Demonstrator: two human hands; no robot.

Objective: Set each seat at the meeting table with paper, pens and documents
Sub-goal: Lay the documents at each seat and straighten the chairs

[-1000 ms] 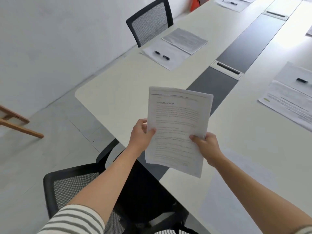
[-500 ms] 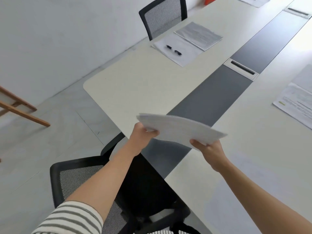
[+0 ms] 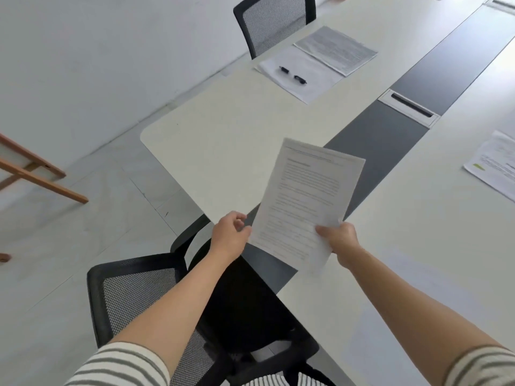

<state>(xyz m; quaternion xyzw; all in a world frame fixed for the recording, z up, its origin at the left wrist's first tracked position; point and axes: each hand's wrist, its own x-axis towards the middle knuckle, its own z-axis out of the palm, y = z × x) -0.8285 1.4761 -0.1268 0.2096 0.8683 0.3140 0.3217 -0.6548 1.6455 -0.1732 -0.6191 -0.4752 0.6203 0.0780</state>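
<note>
Both forearms reach forward from striped sleeves over the near end of the counter [image 3: 223, 140]. The right hand [image 3: 340, 237] grips the lower right corner of a printed document [image 3: 306, 199], thumb on top and fingers hidden beneath the sheets. The document is held in the air, tilted up toward the camera, above the dark centre strip [image 3: 379, 151] of the counter. The left hand [image 3: 230, 232] sits just beside the document's lower left edge, fingers loosely curled; whether its fingertips touch the paper cannot be told, and it does not look clamped on it.

Below the arms stands a black mesh chair [image 3: 133, 296], its seat partly hidden by the left forearm. At the far seat on the left side, a blank sheet [image 3: 301, 76] carries a pen [image 3: 293, 75], whose pale middle is hard to make out, with a second printed document [image 3: 335, 50] partly overlapping it. Another mesh chair [image 3: 274, 22] there is cut off by the top edge. On the right, more papers [image 3: 493, 165] run out of frame. The document's print is too blurred to read.
</note>
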